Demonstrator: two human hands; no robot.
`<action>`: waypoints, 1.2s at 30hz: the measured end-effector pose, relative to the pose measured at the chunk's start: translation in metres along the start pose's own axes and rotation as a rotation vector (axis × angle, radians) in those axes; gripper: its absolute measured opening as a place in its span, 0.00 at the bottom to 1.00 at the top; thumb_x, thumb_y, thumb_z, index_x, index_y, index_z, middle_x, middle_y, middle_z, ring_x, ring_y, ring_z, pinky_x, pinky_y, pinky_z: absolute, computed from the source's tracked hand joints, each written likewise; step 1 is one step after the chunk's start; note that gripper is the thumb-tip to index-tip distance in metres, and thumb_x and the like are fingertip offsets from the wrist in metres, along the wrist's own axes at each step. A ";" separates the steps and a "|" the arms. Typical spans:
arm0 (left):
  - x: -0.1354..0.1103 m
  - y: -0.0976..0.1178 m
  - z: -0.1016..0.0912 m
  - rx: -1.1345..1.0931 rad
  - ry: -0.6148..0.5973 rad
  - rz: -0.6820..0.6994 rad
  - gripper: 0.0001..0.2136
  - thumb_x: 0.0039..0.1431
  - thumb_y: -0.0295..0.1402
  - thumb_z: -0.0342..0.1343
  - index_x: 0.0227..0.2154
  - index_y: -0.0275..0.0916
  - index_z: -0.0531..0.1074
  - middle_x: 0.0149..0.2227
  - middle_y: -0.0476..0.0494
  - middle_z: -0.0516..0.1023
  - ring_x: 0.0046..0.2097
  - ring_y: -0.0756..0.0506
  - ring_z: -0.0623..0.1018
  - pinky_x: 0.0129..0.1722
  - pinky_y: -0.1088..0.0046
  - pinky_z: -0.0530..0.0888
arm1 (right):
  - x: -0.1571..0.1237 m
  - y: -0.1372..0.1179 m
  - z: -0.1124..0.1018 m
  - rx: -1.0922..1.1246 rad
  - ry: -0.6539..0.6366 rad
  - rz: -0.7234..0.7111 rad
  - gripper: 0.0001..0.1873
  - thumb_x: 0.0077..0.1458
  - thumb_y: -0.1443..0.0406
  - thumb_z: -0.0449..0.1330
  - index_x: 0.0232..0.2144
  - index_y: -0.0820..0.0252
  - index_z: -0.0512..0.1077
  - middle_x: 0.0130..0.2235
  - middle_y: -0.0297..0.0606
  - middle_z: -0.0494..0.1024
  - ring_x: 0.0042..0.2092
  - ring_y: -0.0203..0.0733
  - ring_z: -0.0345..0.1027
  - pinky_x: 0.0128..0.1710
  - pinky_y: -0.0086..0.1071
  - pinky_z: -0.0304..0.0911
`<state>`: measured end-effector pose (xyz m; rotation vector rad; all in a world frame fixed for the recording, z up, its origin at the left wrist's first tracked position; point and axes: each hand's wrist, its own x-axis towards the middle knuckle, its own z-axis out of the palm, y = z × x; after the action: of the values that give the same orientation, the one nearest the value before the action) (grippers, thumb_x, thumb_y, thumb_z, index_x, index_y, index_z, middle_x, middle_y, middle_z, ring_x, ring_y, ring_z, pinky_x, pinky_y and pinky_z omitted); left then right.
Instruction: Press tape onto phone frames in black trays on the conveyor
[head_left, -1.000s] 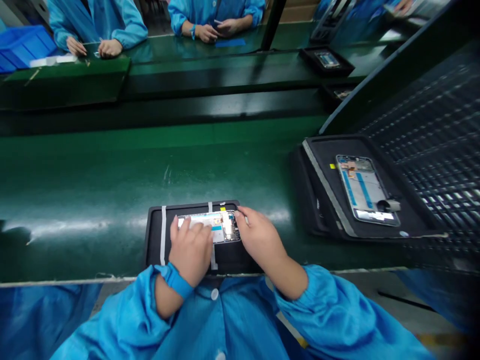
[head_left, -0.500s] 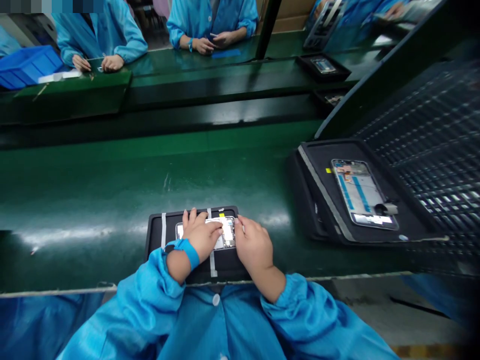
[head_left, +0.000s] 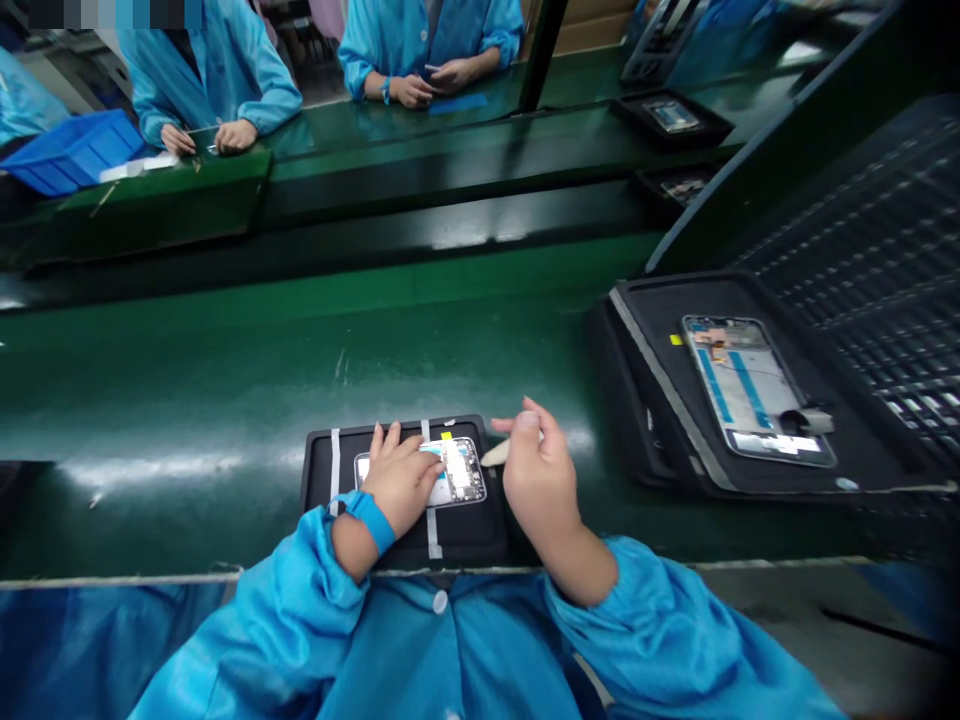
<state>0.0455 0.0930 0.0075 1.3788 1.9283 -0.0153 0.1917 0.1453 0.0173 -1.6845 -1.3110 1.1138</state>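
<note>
Resting on phone frame (head_left: 463,472), left hand (head_left: 401,478)

Phone frame (head_left: 466,470) on tray (head_left: 465,540)

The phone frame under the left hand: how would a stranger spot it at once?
On the long green bench, find the small black tray with white strips, right before the person. The phone frame on it lies under the left hand, unlike the untouched one on the bigger tray to the right.

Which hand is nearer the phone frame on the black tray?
Left. The left hand rests on the phone frame, while the right hand is raised off to the frame's right, not touching it.
</note>
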 end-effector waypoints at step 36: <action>0.000 -0.003 0.023 0.254 0.189 0.168 0.22 0.54 0.39 0.26 0.45 0.50 0.62 0.51 0.55 0.52 0.59 0.49 0.44 0.61 0.49 0.42 | -0.008 0.026 0.024 -0.215 -0.043 -0.567 0.14 0.57 0.62 0.44 0.34 0.66 0.65 0.31 0.39 0.73 0.33 0.34 0.68 0.32 0.25 0.64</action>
<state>0.0558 0.0816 -0.0103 1.7627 2.0106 -0.0521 0.1779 0.1322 -0.0135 -1.3008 -1.8374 0.6939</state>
